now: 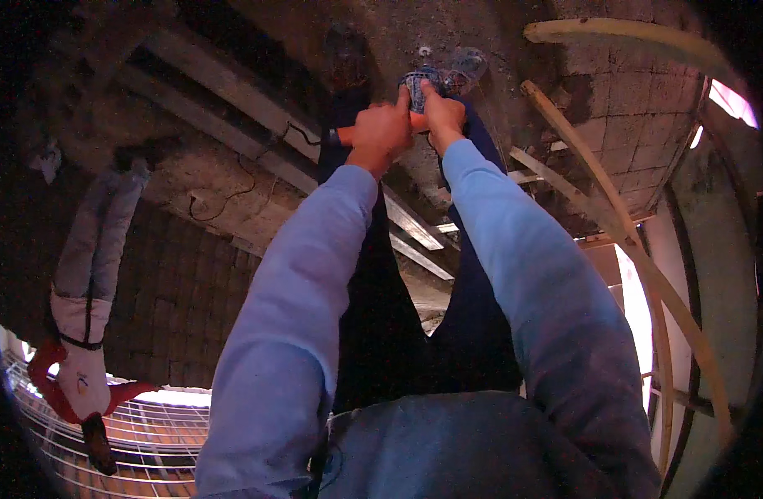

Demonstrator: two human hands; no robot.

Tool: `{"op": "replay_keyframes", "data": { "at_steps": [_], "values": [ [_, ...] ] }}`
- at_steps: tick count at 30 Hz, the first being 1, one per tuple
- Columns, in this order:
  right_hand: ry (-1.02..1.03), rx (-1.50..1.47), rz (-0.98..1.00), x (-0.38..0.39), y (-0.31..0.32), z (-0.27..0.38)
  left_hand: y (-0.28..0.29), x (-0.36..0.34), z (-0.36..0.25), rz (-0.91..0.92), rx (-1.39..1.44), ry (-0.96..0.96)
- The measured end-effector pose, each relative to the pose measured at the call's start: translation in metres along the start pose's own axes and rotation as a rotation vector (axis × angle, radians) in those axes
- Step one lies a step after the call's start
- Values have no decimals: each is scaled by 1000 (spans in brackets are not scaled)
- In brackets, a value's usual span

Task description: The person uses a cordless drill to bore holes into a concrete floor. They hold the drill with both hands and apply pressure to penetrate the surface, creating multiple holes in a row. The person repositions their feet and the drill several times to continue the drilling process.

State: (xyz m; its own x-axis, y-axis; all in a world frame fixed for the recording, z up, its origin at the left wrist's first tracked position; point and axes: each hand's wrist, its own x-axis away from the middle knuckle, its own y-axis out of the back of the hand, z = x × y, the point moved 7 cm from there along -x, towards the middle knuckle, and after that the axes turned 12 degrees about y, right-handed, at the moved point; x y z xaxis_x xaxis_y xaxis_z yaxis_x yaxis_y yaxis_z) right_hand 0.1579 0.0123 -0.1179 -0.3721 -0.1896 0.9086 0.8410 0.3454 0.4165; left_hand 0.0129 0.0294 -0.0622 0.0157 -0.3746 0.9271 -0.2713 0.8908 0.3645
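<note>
Both my hands are closed round an orange power tool [419, 122] with a grey-blue metal head, which looks like an angle grinder. My left hand [383, 133] wraps its orange body, and a dark cord [302, 133] leaves the end beside it. Close by, my right hand [442, 112] grips the tool at the head, thumb along the top. The tool is out over the ground in front of my legs, near my shoe [466, 65]. Poor light hides what the head touches, if anything.
Long beams [232, 137] lie on the dusty ground to the left, with a thin dark cable [223, 195] beside them. Wooden poles [585, 158] slant across the right. At far left a person [86, 324] stands near a white metal grille [140, 441].
</note>
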Motion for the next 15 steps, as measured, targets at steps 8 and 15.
{"op": "replay_keyframes", "data": {
  "at_steps": [8, 15],
  "values": [
    [12, 85, -16, -2, 1, 2, 7, 2, -4, 38, -7, -51],
    [-75, 8, -54, 3, -2, -7, 11, 5, -5, 11, -39, -96]
  ]
}}
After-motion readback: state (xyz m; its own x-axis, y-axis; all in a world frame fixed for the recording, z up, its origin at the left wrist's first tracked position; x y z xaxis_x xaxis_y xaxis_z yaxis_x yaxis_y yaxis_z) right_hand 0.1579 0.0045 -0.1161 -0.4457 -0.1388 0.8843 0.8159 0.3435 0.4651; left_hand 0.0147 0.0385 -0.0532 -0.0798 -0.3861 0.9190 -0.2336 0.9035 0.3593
